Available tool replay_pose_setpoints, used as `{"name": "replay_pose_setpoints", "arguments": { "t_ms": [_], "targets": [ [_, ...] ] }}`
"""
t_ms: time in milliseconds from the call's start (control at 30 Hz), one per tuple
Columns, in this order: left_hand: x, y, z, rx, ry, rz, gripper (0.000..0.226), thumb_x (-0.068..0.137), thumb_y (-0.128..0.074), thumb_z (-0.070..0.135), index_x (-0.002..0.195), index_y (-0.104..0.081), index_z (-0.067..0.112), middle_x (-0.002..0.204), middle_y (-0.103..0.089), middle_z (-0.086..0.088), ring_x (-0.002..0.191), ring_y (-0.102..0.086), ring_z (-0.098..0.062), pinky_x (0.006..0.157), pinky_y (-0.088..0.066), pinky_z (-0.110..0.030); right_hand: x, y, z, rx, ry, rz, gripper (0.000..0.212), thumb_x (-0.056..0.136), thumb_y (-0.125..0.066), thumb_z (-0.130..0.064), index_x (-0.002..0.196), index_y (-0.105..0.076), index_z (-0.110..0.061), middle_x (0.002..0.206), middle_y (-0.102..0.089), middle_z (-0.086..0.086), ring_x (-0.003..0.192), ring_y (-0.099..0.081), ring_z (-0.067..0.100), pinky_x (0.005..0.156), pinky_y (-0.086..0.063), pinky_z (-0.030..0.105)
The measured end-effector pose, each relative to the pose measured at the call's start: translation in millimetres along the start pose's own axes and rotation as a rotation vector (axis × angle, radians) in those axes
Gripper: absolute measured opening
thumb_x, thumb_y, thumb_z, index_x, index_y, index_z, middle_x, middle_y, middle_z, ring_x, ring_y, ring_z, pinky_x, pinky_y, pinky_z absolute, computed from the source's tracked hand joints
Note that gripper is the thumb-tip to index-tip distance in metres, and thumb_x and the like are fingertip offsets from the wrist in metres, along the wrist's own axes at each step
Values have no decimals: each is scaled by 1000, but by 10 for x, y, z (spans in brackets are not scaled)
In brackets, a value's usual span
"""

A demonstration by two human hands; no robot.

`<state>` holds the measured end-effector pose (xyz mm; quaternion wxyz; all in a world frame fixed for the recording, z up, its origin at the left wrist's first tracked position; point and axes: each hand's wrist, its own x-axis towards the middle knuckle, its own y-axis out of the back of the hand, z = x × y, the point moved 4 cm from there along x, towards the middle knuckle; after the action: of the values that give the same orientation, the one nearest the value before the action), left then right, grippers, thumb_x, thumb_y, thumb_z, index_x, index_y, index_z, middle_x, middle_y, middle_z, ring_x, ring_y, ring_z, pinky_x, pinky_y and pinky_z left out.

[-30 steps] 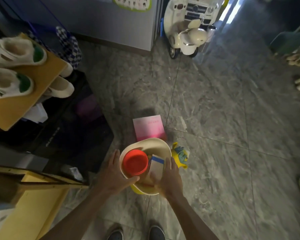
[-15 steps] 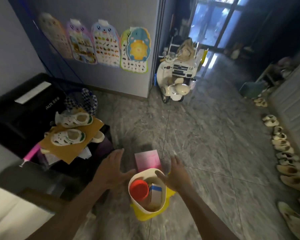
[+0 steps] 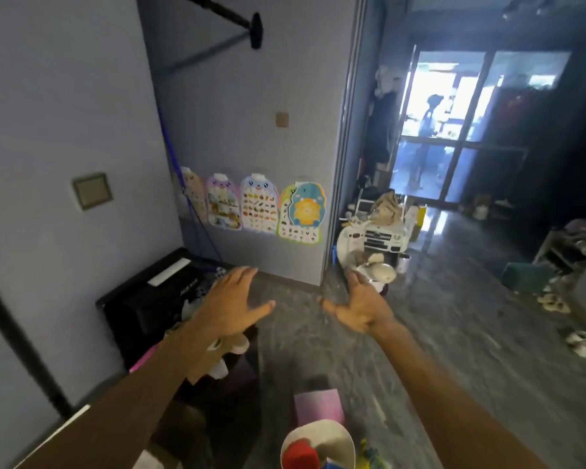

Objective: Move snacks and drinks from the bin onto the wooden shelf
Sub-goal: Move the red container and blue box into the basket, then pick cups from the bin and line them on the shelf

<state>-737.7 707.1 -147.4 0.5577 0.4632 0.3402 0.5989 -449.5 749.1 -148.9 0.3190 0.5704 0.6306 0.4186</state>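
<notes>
HANDS UP, BIN WAITING: A person stands over a cream bin on the grey stone floor. The left hand and right hand are raised at chest height with fingers spread, each grip released and holding nothing. The snacks and drinks sit in the bin at the bottom edge of view. A red-lidded container and a blue-and-white carton show inside the rim, and a pink box lies on the floor just behind it. Bright posters line the wall, with a toy car parked by the doorway. The wooden shelf cannot be picked out here. The job appears barely begun. The sensible next move is to find the shelf first, then lower both hands into the bin. Taking one item at a time by its sides and keeping it upright would guard against spills.
</notes>
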Motion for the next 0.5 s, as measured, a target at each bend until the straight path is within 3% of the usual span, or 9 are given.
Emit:
{"name": "replay_pose_setpoints", "arguments": {
  "t_ms": [67,233,367,433,500],
  "targets": [
    [-177,183,-77,-8,61,31,104,82,-55,85,163,-30,26,171,-27,1,156,-29,-23,128,-28,-46,4,39,-160,-20,66,-22,128,68,-48,-99,164,-26,-18,169,-31,9,151,-38,33,120,-41,48],
    [-830,482,-230,60,217,134,120,72,-35,101,162,-33,22,168,-32,-1,153,-36,-24,126,-32,-46,-104,-6,-571,-16,264,-93,119,80,-56,-89,166,-22,-14,170,-27,10,151,-38,34,120,-40,47],
    [-1584,576,-208,96,381,190,107,79,-42,90,162,-32,24,165,-35,-2,145,-45,-29,121,-39,-45,-300,-206,-932,70,439,-201,112,82,-66,-83,163,-29,-16,166,-35,7,151,-38,31,118,-41,47],
    [-2020,635,-142,112,480,197,107,78,-39,91,163,-29,26,168,-32,-2,147,-43,-31,122,-39,-48,-437,-357,-1134,80,497,-242,113,75,-63,-92,161,-35,-24,163,-41,2,150,-43,28,115,-45,48],
    [-2496,704,-75,128,585,201,105,80,-40,90,164,-25,29,171,-27,-1,152,-37,-32,123,-37,-53,-727,-453,-1361,88,587,-283,113,77,-65,-88,162,-33,-21,166,-36,3,150,-42,29,117,-43,50]
  ]
}}
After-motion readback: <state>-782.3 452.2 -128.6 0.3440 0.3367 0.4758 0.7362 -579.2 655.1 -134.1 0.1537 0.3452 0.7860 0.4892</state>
